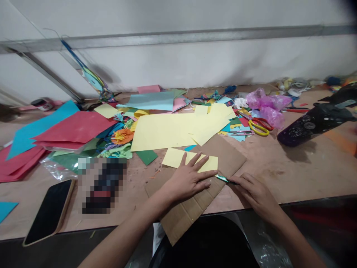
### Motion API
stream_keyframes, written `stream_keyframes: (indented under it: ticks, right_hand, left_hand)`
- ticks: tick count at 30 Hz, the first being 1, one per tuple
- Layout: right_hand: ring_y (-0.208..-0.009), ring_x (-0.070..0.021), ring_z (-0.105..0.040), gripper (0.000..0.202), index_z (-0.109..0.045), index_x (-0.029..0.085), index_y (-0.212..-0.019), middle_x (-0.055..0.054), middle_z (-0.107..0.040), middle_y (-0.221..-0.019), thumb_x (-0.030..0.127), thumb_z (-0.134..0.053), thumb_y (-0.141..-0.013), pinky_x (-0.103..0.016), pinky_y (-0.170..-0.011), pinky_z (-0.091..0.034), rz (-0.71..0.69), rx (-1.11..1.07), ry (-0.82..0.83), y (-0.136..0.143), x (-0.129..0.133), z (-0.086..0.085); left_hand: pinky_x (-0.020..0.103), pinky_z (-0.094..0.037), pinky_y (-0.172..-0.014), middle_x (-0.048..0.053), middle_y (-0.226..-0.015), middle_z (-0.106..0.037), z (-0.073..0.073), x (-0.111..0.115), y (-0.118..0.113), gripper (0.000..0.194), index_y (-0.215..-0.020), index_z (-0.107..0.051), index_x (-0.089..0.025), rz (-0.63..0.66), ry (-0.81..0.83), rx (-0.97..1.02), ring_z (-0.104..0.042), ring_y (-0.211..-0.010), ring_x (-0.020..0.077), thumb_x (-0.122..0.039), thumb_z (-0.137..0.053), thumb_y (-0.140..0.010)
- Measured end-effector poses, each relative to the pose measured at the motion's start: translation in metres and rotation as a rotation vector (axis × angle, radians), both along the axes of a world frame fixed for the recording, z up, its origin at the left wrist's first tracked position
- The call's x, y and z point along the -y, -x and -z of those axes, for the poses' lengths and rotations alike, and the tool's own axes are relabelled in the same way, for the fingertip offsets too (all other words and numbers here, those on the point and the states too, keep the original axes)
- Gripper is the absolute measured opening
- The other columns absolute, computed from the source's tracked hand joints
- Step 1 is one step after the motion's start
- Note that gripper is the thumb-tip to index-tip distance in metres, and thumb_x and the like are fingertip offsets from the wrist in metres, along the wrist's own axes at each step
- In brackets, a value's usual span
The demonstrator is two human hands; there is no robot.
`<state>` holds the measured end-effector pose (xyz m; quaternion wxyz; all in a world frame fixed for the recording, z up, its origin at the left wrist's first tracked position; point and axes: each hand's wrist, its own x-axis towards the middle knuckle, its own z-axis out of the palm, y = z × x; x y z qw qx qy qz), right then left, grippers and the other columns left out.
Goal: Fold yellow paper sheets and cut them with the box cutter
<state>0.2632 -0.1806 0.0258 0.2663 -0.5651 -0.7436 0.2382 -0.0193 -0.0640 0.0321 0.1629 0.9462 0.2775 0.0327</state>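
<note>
My left hand (189, 178) lies flat with fingers spread. It presses a small rectangular strip of pale yellow paper (173, 158) onto a brown cardboard sheet (181, 219), which overhangs the table's front edge. To its right, my right hand (252, 191) is closed on a slim craft knife (222, 178) with a green and silvery front part. The tip meets the lower right edge of the strip, close to my left fingertips. Part of the strip is hidden under my left hand. Just beyond lies a large yellow paper sheet (164, 130).
Yellow- and red-handled scissors (259, 126) lie behind the cardboard, near pink plastic (267, 104). A dark bottle (309, 124) rests at the right. A phone (50, 208), red paper (75, 128) and blue paper (41, 126) occupy the left. Yarn scraps (122, 137) are heaped mid-table.
</note>
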Motion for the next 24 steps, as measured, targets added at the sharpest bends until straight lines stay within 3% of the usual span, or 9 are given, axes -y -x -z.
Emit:
stream_keyframes:
  ticks: [12,18,21,24]
  right_hand:
    - [-0.086,-0.0203,-0.067,0.036,-0.068,0.028,-0.135,-0.006,-0.066,-0.094,0.029,-0.044,-0.108,-0.031,-0.073,-0.054,0.014,0.019,-0.025,0.006,0.001,0.004]
    - [-0.083,-0.0204,-0.067,0.037,-0.069,0.03,-0.134,-0.006,-0.066,-0.092,0.033,-0.043,-0.109,-0.032,-0.071,-0.054,0.042,0.061,-0.032,0.002,-0.002,0.003]
    - [-0.082,-0.0199,-0.067,0.037,-0.069,0.03,-0.134,-0.005,-0.065,-0.09,0.035,-0.042,-0.109,-0.031,-0.07,-0.054,0.04,0.069,-0.041,0.002,-0.004,0.003]
    - [-0.082,-0.0201,-0.067,0.037,-0.069,0.03,-0.134,-0.006,-0.066,-0.091,0.037,-0.043,-0.11,-0.031,-0.07,-0.053,0.043,0.069,-0.045,0.003,-0.005,0.003]
  left_hand:
    - [0.077,-0.002,-0.123,0.001,-0.174,-0.024,0.002,0.005,-0.006,0.05,-0.156,-0.041,-0.054,-0.041,0.005,-0.017,-0.02,-0.161,0.0365,-0.064,-0.037,-0.107]
    - [0.07,-0.013,-0.126,0.007,-0.174,-0.026,-0.005,0.01,-0.009,0.057,-0.162,-0.038,-0.039,-0.163,-0.028,-0.03,-0.022,-0.16,0.0364,-0.06,-0.031,-0.109]
    - [0.062,-0.012,-0.129,0.006,-0.174,-0.027,-0.008,0.008,-0.002,0.053,-0.162,-0.039,-0.038,-0.119,-0.091,-0.018,-0.022,-0.161,0.0318,-0.053,-0.031,-0.111]
    - [0.058,-0.005,-0.131,0.003,-0.173,-0.029,-0.006,0.005,0.004,0.053,-0.159,-0.043,-0.042,-0.045,-0.092,-0.014,-0.023,-0.161,0.028,-0.058,-0.031,-0.11]
